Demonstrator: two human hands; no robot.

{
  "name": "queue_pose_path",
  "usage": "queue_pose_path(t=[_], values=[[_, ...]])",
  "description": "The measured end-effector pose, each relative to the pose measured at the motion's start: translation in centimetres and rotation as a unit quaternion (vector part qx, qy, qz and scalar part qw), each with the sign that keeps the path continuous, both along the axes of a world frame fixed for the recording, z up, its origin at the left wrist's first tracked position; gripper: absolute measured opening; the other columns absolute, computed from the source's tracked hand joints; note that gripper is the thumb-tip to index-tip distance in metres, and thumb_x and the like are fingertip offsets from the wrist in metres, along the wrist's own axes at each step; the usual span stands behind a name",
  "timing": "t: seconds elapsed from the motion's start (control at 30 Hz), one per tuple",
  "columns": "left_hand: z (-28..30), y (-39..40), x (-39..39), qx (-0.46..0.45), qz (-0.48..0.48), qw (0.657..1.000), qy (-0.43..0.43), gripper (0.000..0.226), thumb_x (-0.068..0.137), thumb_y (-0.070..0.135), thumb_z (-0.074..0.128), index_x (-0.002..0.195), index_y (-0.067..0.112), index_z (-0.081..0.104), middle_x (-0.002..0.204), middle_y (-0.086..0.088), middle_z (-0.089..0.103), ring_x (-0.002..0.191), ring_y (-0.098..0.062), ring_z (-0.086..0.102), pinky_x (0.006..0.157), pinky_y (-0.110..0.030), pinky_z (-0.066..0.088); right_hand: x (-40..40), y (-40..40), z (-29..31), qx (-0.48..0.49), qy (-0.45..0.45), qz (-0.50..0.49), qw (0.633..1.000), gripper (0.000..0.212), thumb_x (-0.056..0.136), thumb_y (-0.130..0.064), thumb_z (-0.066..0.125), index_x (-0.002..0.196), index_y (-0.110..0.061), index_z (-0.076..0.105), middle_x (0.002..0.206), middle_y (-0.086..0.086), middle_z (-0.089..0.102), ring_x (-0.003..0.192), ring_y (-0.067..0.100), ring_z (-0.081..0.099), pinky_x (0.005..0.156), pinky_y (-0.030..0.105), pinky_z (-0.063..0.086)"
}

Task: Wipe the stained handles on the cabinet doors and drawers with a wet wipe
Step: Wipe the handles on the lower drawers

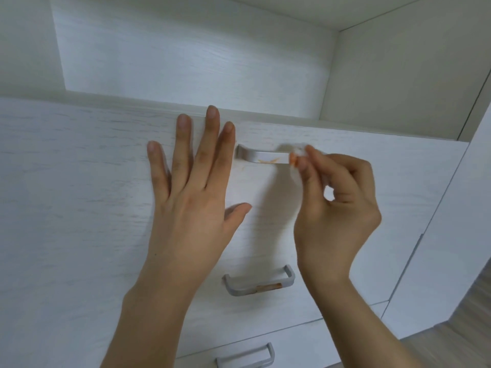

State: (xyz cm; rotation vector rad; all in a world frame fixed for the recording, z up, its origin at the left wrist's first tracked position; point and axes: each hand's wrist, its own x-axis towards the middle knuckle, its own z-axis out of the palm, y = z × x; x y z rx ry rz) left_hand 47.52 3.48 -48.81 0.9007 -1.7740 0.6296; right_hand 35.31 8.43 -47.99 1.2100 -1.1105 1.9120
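Soft white wipe [300, 151] meets curved metal handle [261, 157].

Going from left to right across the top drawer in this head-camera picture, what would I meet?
Left hand flat on the drawer front → stained top handle → wet wipe pinched in the right hand.

Top handle [261, 157] faintly orange-streaked; wet wipe [299, 153] touching its right end.

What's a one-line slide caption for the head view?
Right hand presses a wet wipe to the stained top handle; left hand braces the drawer front.
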Motion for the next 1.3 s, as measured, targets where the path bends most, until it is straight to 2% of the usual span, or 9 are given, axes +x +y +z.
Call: queue_pose_path(t=[0.13,0.23,0.37,0.47,0.57,0.7,0.9,1.2,1.3], values=[[0.0,0.0,-0.1,0.001,0.002,1.0,0.001,0.101,0.068,0.042,0.07,0.149,0.007,0.021,0.158,-0.013,0.013,0.144,-0.034,0.002,0.114,-0.046,-0.012,-0.2,0.3,-0.1,0.016,0.053,-0.008,0.998,0.014,0.083,-0.004,0.069,0.097,-0.007,0.072,0.089,-0.004,0.053,0.078,0.009,0.058,0.071,0.007,0.043],[0.0,0.0,0.0,0.003,0.002,1.0,0.003,0.101,0.068,0.041,0.07,0.149,0.007,0.022,0.158,-0.013,0.013,0.144,-0.034,0.001,0.114,-0.046,-0.012,-0.7,0.3,0.3,0.02,-0.022,0.017,0.999,0.013,0.085,-0.008,0.069,0.096,-0.012,0.073,0.088,-0.006,0.054,0.076,-0.002,0.054,0.069,0.003,0.038],[0.1,0.1,-0.1,0.004,-0.002,1.0,0.003,0.101,0.069,0.042,0.069,0.15,0.008,0.02,0.158,-0.012,0.011,0.144,-0.034,0.001,0.114,-0.046,-0.013,0.4,0.1,0.1,0.017,0.051,-0.003,0.999,0.015,0.083,-0.003,0.07,0.097,-0.006,0.072,0.089,-0.003,0.053,0.077,0.014,0.058,0.072,0.009,0.044],[0.1,0.1,-0.1,0.004,-0.005,1.0,0.002,0.1,0.069,0.042,0.069,0.149,0.008,0.02,0.158,-0.012,0.012,0.144,-0.034,0.001,0.114,-0.045,-0.013,0.8,-0.1,0.2,0.005,0.026,0.016,1.0,0.016,0.082,-0.002,0.07,0.097,-0.005,0.073,0.088,-0.004,0.052,0.074,0.009,0.056,0.072,0.007,0.042],[0.1,0.1,0.0,0.008,-0.004,1.0,0.0,0.1,0.07,0.042,0.069,0.15,0.009,0.02,0.158,-0.011,0.012,0.145,-0.033,0.001,0.114,-0.044,-0.014,0.8,0.2,0.2,0.011,0.046,0.021,0.999,0.016,0.082,-0.004,0.071,0.097,-0.007,0.072,0.088,-0.005,0.052,0.075,0.012,0.056,0.073,0.007,0.042],[0.0,0.1,0.1,0.004,0.001,1.0,0.0,0.1,0.07,0.044,0.069,0.15,0.008,0.021,0.158,-0.01,0.013,0.144,-0.032,0.002,0.115,-0.045,-0.011,0.4,0.7,0.2,0.016,-0.055,0.06,0.997,0.014,0.083,-0.015,0.071,0.097,-0.018,0.071,0.086,-0.011,0.053,0.079,0.001,0.056,0.074,0.005,0.04],[0.1,0.0,0.2,-0.001,-0.005,1.0,0.003,0.099,0.069,0.044,0.068,0.15,0.011,0.021,0.158,-0.01,0.014,0.145,-0.031,0.004,0.115,-0.045,-0.011,1.5,0.0,0.1,0.012,0.041,0.016,0.999,0.015,0.081,-0.004,0.071,0.096,-0.005,0.073,0.086,-0.002,0.053,0.071,0.011,0.056,0.074,0.006,0.041],[0.0,0.0,0.2,0.001,0.0,1.0,0.0,0.099,0.069,0.043,0.068,0.149,0.009,0.021,0.158,-0.011,0.014,0.145,-0.031,0.003,0.115,-0.045,-0.012,1.9,0.0,0.1,0.012,0.027,0.009,1.0,0.015,0.081,-0.003,0.071,0.096,-0.005,0.073,0.085,-0.003,0.053,0.069,0.013,0.057,0.074,0.003,0.04],[0.1,0.1,0.2,0.001,0.002,1.0,0.001,0.1,0.069,0.043,0.069,0.149,0.009,0.022,0.158,-0.01,0.014,0.145,-0.031,0.003,0.115,-0.045,-0.011,1.8,0.5,0.5,0.017,-0.007,0.04,0.999,0.013,0.082,-0.009,0.071,0.095,-0.011,0.073,0.083,-0.007,0.053,0.071,-0.001,0.053,0.071,0.003,0.038]])
